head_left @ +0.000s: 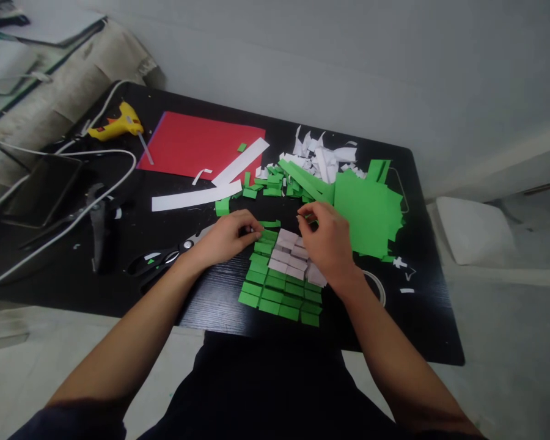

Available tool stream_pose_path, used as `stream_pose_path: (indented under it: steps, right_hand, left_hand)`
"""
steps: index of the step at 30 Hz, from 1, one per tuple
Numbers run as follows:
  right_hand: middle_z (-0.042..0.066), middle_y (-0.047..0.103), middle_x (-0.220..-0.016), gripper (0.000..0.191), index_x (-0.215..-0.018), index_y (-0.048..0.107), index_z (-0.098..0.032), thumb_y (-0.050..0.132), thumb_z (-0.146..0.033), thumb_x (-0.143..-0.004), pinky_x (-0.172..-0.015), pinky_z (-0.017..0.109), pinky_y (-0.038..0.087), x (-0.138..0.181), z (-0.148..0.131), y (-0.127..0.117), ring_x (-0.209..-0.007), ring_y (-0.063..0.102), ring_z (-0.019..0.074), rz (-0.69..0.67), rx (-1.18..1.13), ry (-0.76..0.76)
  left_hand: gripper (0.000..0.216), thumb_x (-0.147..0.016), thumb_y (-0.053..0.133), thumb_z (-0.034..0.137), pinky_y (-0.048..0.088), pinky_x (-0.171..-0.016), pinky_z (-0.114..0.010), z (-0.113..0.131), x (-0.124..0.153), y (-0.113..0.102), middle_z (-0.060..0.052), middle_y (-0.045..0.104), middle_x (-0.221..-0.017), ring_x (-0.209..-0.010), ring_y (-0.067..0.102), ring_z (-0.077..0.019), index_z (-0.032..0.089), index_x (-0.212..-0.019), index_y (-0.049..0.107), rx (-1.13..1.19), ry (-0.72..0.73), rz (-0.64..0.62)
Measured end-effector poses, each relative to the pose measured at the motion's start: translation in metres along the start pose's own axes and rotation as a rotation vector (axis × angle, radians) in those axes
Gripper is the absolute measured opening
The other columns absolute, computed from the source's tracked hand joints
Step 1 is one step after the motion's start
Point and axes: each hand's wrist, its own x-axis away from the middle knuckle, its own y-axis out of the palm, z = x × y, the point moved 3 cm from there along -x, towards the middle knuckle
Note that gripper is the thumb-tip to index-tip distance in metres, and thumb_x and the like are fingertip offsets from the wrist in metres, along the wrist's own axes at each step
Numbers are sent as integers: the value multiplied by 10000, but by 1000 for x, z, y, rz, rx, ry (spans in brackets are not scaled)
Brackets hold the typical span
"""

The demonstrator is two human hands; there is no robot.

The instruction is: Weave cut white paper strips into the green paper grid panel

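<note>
A grid of small folded paper pieces, the green ones [279,296] at the bottom and left and the white ones [286,250] at the upper middle, lies on the black table before me. My left hand [231,237] is closed, thumb and forefinger meeting on a green paper piece [268,235] at the grid's upper left corner. Over the upper right side hovers my right hand [327,239], fingers curled into a pinch; whatever is between its fingertips is too small to make out. That hand hides part of the grid. Black-handled scissors [165,260] lie beside my left wrist.
Loose green pieces [275,183], white scraps [318,156] and green sheets [362,214] lie beyond my hands. White strips [195,195] rest near a red sheet [201,143]. A yellow glue gun [121,122], white cable [114,192] and tape roll [376,287] are around.
</note>
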Motion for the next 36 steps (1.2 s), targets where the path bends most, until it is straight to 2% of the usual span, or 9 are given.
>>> stream_pose_path:
  steps: [4,7,12,19,28,32,36]
  right_hand:
    - [94,765,-965,206,-994,705,-200,528,-101,-957,-816,389,568,3,-5,5,-884,730,248,16,-41,-44]
    - [110,765,-1048,276,-1018,729,-204,493,-70,-967,-917,409,570,8,-16,6,-1022,721,264,-2,-41,-109]
    - [102,767,-1010,205,-1027,758,-204,562,-147,-1007,-942,437,542,22,-26,14,-1002,684,275,-151,-12,-217]
    - [100,779,-1064,217,-1093,755,-180,585,-111,-977,-1004,456,490,31,-25,21,-1077,647,292,-199,40,-266]
    - [72,772,-955,139,-979,758,-210,638,-143,-998,-925,429,465,30,-22,27,-971,635,275,-270,94,-223]
    - [74,759,-961,172,-989,754,-193,611,-98,-995,-874,381,490,30,-23,27,-927,653,245,-318,50,-209]
    - [76,762,-985,156,-1006,760,-180,625,-104,-994,-876,383,497,31,-24,25,-950,665,246,-358,50,-208]
  left_hand:
    - [52,-897,711,233,503,-778,-312,0,0,-1,-25,677,-955,-845,624,-167,201,-936,722,-1,5,6]
    - [50,-904,704,241,500,-781,-315,1,1,-1,-25,676,-942,-853,626,-174,204,-934,720,-8,18,5]
    - [38,-907,696,235,495,-778,-315,3,1,0,-18,662,-909,-849,620,-178,211,-928,717,-18,39,15]
    - [30,-896,710,209,482,-782,-310,4,1,0,-15,657,-912,-858,615,-177,211,-924,722,-24,21,23]
    - [42,-899,702,223,488,-776,-306,4,2,1,-19,668,-925,-858,619,-178,219,-925,734,-31,24,22]
    - [60,-902,696,216,494,-799,-316,5,3,0,-28,678,-950,-881,625,-182,221,-936,745,-34,42,15]
    - [104,-893,680,180,499,-808,-316,4,4,-2,-34,683,-987,-904,635,-183,226,-947,756,-25,57,-10]
